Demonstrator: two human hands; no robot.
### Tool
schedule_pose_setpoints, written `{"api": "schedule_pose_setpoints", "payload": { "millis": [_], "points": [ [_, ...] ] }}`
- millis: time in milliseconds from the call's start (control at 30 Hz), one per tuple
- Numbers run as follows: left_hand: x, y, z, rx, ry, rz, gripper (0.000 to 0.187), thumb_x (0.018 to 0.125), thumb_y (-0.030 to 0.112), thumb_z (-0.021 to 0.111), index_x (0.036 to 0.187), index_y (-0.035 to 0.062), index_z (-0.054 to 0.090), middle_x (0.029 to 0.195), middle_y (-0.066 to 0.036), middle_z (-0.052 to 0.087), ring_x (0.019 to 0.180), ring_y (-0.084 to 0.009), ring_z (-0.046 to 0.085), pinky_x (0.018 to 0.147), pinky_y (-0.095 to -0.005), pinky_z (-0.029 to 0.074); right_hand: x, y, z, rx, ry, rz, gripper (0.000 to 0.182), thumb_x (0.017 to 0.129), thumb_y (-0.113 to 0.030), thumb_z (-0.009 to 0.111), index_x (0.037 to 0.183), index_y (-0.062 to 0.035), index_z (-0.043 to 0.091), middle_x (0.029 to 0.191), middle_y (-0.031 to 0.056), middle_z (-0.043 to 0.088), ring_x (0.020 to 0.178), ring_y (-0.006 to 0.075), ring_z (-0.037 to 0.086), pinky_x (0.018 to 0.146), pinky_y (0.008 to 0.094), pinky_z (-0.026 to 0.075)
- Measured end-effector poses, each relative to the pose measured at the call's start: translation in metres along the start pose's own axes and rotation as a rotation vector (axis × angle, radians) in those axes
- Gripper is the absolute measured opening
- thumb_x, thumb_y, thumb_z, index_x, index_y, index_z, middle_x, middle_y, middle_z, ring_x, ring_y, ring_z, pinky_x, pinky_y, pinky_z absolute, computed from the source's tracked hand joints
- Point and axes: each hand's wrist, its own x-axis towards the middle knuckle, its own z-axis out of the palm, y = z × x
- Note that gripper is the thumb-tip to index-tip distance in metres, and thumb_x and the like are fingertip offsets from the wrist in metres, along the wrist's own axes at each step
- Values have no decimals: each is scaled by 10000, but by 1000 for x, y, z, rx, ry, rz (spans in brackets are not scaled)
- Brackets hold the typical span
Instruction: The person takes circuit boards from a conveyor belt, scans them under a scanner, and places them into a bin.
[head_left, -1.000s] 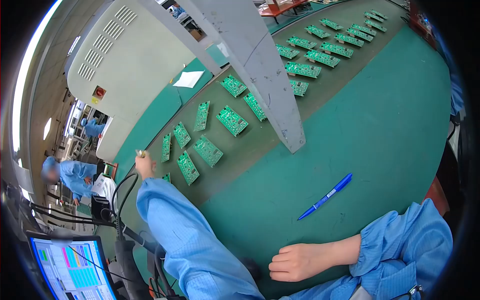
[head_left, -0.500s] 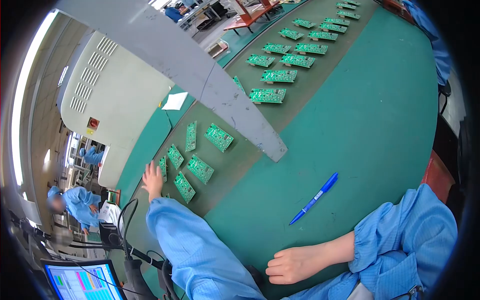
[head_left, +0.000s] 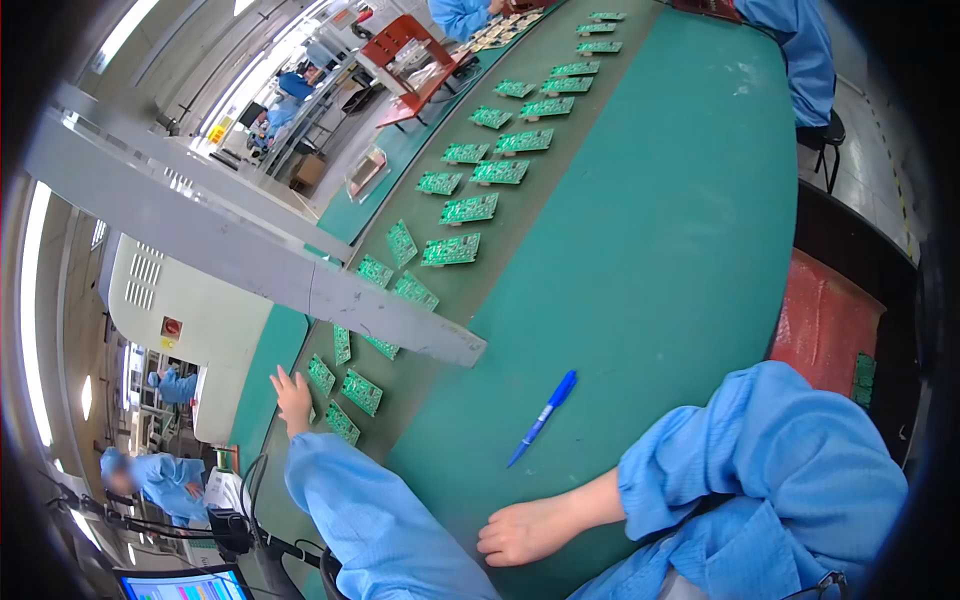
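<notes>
My left hand (head_left: 292,401) reaches out at the edge of the belt, fingers spread and holding nothing, close to several green circuit boards (head_left: 361,393). Below and right, my right hand (head_left: 522,532) rests on the green table (head_left: 640,250), its fingers curled together; whether anything is under them is hidden. A blue pen (head_left: 542,419) lies on the table above my right hand. More green circuit boards (head_left: 451,250) stand in rows along the dull green belt (head_left: 545,185), up to the far end.
A grey metal bar (head_left: 250,265) crosses over the belt. At the lower left are black cables and a monitor (head_left: 185,584). A red bin (head_left: 825,315) is at the right. Co-workers in blue sit at the far end and stand at the left.
The view has turned, showing more at the right and far end. The circuit boards sit differently relative to the bar. My left hand stays spread at the belt edge; my right hand stays curled.
</notes>
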Motion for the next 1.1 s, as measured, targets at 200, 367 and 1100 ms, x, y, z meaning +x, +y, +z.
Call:
{"api": "schedule_pose_setpoints", "payload": {
  "millis": [200,367,1100],
  "points": [
    [-66,111,-38,-1472,381,-196,447,915,227,371,1302,12,316,1120,-133,541,911,-195,530,772,-312,414,4,2,9,-41,27,-45,126,736,-168,516,725,-48,552,798,100,545,773,251,541,633,368,423],
    [-164,183,-68,-1503,340,-142,372,871,156,447,1209,10,392,985,-97,577,714,-109,466,589,-234,386,0,-14,4,-109,-40,-51,165,709,-181,550,711,-33,622,693,152,606,669,325,581,620,425,459],
    [-485,307,-55,4,-23,1079,642,802,398,602,1252,-17,407,1324,-228,378,1214,-412,353,1002,-512,295,-700,-345,-73,-719,684,2537,440,697,-142,662,1077,-11,483,1134,218,476,1011,394,512,878,431,440]
  ]
}}
